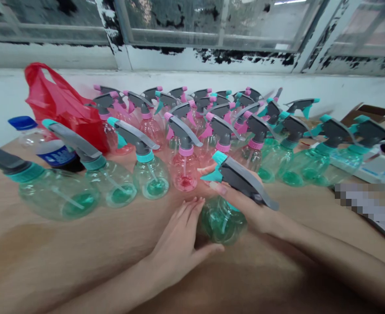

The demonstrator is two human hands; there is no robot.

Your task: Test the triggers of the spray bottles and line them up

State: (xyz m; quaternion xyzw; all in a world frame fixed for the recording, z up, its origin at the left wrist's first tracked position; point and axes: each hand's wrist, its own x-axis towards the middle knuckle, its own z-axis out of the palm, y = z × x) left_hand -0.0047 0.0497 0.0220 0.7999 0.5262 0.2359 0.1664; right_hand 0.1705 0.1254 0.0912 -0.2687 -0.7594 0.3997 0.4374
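Spray bottle of clear green plastic with a grey-and-turquoise trigger head sits mid-frame in the head view, between our hands over the pale brown wooden table; whether its base rests on the wood we cannot tell. Our right hand has its fingers closed around the neck, just under the trigger head. Our left hand is spread, thumb well apart from the fingers, beside the lower body; contact there is unclear.

Behind, clear pink bottles with grey-and-pink heads and clear green bottles with grey-and-turquoise heads stand crowded. Each one we can make out carries its head, so we judge those fitted; the back rows are partly hidden. On ours the head is at the neck, but its tightness does not show.

The widest room we see is the near wood left of our left hand. The front row hems us in behind, and a flat pale item with a blocked-out face bounds the right. The table's near edge is not discernible.
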